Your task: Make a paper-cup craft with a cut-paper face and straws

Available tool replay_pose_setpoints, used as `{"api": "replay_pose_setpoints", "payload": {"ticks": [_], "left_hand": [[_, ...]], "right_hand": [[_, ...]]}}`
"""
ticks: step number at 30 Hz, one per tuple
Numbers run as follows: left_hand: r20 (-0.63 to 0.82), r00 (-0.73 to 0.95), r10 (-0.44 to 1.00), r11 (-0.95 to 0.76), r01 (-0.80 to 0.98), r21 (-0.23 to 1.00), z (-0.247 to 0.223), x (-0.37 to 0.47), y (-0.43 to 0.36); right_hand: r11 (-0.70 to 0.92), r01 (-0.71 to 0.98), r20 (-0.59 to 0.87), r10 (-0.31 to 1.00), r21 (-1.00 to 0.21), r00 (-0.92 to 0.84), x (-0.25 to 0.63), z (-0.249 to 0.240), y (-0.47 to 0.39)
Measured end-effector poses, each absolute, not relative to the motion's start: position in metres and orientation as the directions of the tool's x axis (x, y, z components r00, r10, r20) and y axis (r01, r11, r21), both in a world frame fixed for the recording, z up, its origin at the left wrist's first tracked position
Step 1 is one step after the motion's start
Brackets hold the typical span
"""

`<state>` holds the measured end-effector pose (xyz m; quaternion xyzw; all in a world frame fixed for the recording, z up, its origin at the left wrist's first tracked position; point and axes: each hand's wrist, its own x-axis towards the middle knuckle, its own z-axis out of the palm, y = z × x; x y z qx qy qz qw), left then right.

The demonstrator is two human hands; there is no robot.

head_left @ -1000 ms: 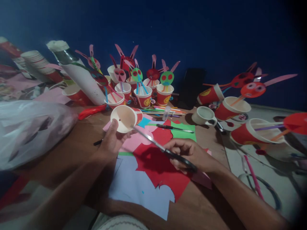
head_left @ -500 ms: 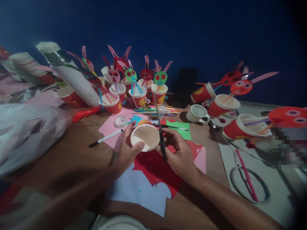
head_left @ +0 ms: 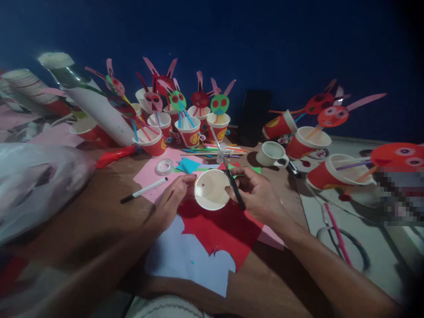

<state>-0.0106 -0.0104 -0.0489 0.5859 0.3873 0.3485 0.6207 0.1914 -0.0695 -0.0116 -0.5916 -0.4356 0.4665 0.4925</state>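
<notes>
A paper cup [head_left: 213,201] is tipped so its pale inside faces me, with a small dark spot on the inner left wall. My right hand [head_left: 256,192] is closed, its thumb at the cup's right rim. The same hand grips a black-handled tool [head_left: 236,191] with a long, thin metal shaft pointing up and away. Just left of the cup, my left hand [head_left: 172,196] has its fingers drawn together, tips by the outer wall; anything pinched there is too small to make out. Red paper [head_left: 218,229] lies under the cup, over a pale blue sheet [head_left: 185,260].
Red cups with paper animal heads on straws [head_left: 188,132] line the back. A white mug [head_left: 271,154], straws [head_left: 228,150], a tape roll [head_left: 164,166] and a marker [head_left: 144,190] lie around. A plastic bag [head_left: 43,185] sits left, a propped bottle [head_left: 96,106] behind it.
My left hand has come off the cup's rim, where its thumb was inside, to the left side. The cup has shifted right and turned, with my right hand still at its rim holding the tool.
</notes>
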Motion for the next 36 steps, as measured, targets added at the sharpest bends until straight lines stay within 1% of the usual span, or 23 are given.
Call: {"api": "replay_pose_setpoints", "payload": {"ticks": [1,4,6,8,11,13,15,16,18,21,23,26,29,31,33,36], "left_hand": [[-0.07,0.453,0.889,0.072,0.013,0.997,-0.048,-0.013,-0.007],[-0.009,0.451,0.892,0.005,0.01,1.0,-0.042,-0.016,0.0],[-0.008,0.495,0.869,0.01,-0.001,1.0,-0.038,-0.015,0.001],[-0.071,0.605,0.793,0.091,-0.003,0.996,-0.032,-0.013,-0.002],[-0.171,0.769,0.616,0.275,-0.007,0.962,-0.024,-0.009,-0.008],[-0.189,0.816,0.546,0.353,-0.02,0.935,-0.021,-0.008,-0.012],[-0.203,0.824,0.529,0.394,-0.027,0.919,-0.022,-0.007,-0.014],[-0.212,0.814,0.541,0.406,-0.032,0.913,-0.024,-0.007,-0.013],[-0.233,0.747,0.623,0.42,-0.067,0.905,-0.028,-0.008,-0.01],[-0.261,0.531,0.806,0.412,-0.185,0.892,-0.034,-0.011,-0.001],[-0.254,0.392,0.884,0.372,-0.262,0.89,-0.035,-0.013,0.006],[-0.198,0.271,0.942,0.286,-0.339,0.896,-0.031,-0.015,0.013],[-0.127,0.231,0.965,0.207,-0.367,0.907,-0.029,-0.017,0.017],[-0.089,0.232,0.969,0.171,-0.359,0.917,-0.03,-0.019,0.019],[-0.027,0.231,0.973,0.106,-0.335,0.936,-0.033,-0.021,0.02],[0.098,0.213,0.972,-0.031,-0.297,0.954,-0.037,-0.023,0.021]], "right_hand": [[-0.15,0.07,-0.139,0.979,-0.986,0.148,0.193,-0.01,-0.07],[-0.177,0.117,-0.175,0.984,-0.977,0.023,0.196,-0.005,-0.072],[-0.21,0.116,-0.218,0.974,-0.971,-0.055,0.197,-0.003,-0.074],[-0.232,0.118,-0.245,0.963,-0.965,-0.11,0.197,-0.002,-0.075],[-0.205,0.15,-0.228,0.962,-0.967,-0.153,0.196,-0.003,-0.076],[-0.185,0.153,-0.209,0.964,-0.971,-0.164,0.195,-0.005,-0.076],[-0.17,0.14,-0.19,0.972,-0.975,-0.139,0.195,-0.007,-0.074],[-0.165,0.128,-0.179,0.978,-0.978,-0.108,0.194,-0.007,-0.073],[-0.154,0.094,-0.157,0.987,-0.984,-0.027,0.194,-0.007,-0.072],[-0.14,0.08,-0.136,0.99,-0.987,0.047,0.194,-0.002,-0.073],[-0.133,0.128,-0.13,0.991,-0.983,0.033,0.194,0.001,-0.076],[-0.146,0.219,-0.161,0.986,-0.965,-0.053,0.194,0.004,-0.082],[-0.16,0.311,-0.21,0.968,-0.937,-0.136,0.192,0.005,-0.086],[-0.156,0.358,-0.222,0.963,-0.921,-0.151,0.19,0.007,-0.088],[-0.167,0.373,-0.234,0.962,-0.913,-0.141,0.187,0.01,-0.09],[-0.217,0.35,-0.272,0.955,-0.911,-0.115,0.183,0.011,-0.094]]}}
